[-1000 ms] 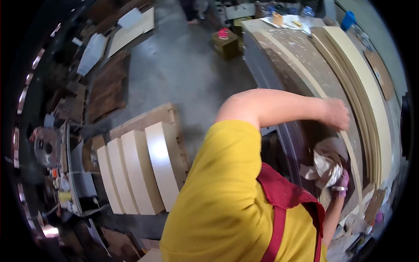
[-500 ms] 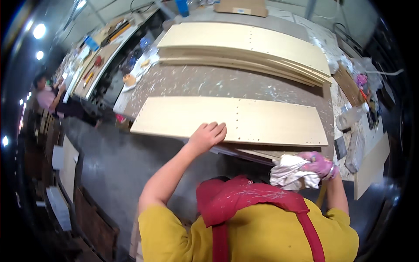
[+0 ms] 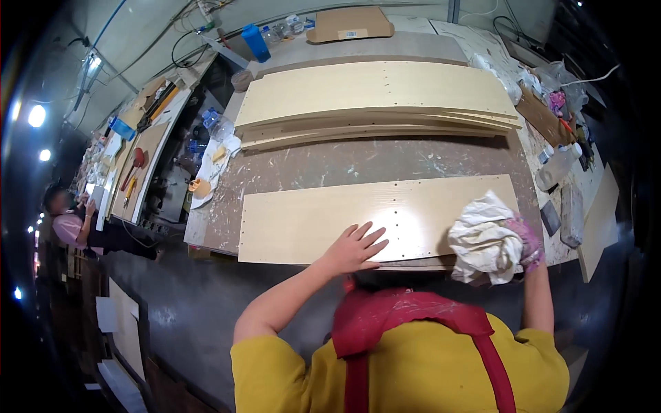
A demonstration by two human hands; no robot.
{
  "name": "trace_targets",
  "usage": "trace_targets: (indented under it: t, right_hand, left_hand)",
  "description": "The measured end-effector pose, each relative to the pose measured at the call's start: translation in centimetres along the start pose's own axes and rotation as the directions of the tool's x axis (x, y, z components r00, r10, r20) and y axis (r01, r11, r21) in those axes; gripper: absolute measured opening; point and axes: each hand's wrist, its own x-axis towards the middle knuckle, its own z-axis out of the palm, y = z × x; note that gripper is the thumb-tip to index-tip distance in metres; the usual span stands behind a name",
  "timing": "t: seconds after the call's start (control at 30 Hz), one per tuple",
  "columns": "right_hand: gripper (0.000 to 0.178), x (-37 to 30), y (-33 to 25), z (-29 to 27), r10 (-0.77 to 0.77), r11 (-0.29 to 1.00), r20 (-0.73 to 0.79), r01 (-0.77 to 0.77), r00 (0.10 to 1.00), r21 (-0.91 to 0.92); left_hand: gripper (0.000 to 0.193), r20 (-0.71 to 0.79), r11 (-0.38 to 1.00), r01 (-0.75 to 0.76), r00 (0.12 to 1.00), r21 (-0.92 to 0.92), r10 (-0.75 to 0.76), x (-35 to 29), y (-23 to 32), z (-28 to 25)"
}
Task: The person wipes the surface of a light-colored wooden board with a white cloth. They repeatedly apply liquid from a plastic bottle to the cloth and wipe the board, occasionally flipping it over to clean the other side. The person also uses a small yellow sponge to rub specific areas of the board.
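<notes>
Worktop ahead of your left hand: brown top, scuffed, flecked with pale marks. Beyond its far edge, a pale wall; an upright metal post stands against it. Well to the left of that hand, a second worktop, white-edged, angled away from you. Grey floor, smooth, faintly shiny, to the same hand's left and nearer you. Farther left, round white lights in a dark area.

At the worktop: one loose pale board and one bare hand at six o'clock; one white cloth and one gloved hand at four; one board stack, layers uncountable, and one cardboard piece at twelve.
</notes>
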Motion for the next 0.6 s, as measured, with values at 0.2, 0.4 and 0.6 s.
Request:
trace_targets:
  t: [0.2,0.4,0.6]
  right_hand:
    - [0.053,4.0,2.2,7.3,0.107,0.992,0.042,-0.110,0.993,0.059]
    - [0.050,5.3,-0.4,8.7,0.120,0.992,-0.131,-0.123,0.984,-0.012]
    - [0.042,15.0,-1.3,6.2,-0.043,0.994,-0.154,0.058,0.987,0.096]
  left_hand:
    - [0.051,0.057,0.971,-0.189,0.978,-0.144,0.199,0.1,-4.6,-1.3]
    - [0.027,-0.409,0.890,0.448,0.830,0.084,-0.379,-3.6,-29.7,-10.5]
    - [0.063,-0.027,0.498,0.740,0.547,-0.452,-0.837,-4.8,-47.2,-12.9]
